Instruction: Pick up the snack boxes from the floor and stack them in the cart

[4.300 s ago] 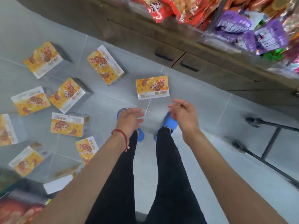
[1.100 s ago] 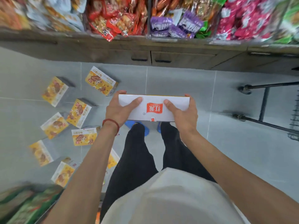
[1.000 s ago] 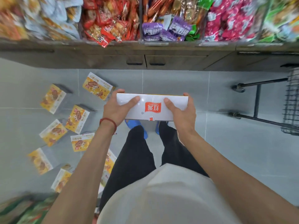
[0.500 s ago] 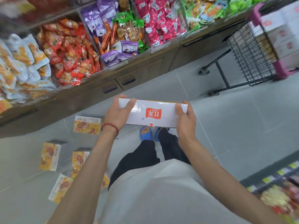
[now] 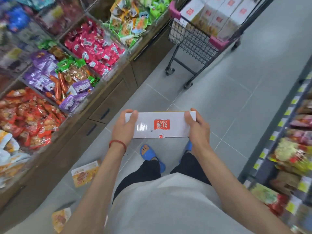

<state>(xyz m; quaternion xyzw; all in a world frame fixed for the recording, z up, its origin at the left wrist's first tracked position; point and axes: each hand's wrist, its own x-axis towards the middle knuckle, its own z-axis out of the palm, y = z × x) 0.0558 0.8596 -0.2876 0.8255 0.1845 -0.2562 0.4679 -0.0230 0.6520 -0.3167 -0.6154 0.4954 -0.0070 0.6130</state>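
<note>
I hold a white snack box (image 5: 160, 124) with a red logo level in front of me, above my feet. My left hand (image 5: 124, 128) grips its left end, thumb on top. My right hand (image 5: 197, 127) grips its right end the same way. The black wire cart (image 5: 194, 39) with pink corners stands ahead at the upper right, some way off, with several white boxes (image 5: 217, 14) stacked upright in it. Two yellow snack boxes lie on the floor at the lower left, one (image 5: 85, 173) beside my left arm and another (image 5: 60, 218) near the bottom edge.
A wooden counter with drawers (image 5: 104, 105) and bins of bagged snacks (image 5: 91, 46) runs along the left. A dark shelf rack of packets (image 5: 287, 157) lines the right edge. Grey tiled floor (image 5: 236, 92) lies between me and the cart.
The view has swung right from the scattered boxes toward the cart, which now sits closer and more central. Both hands keep the same hold on the box.
</note>
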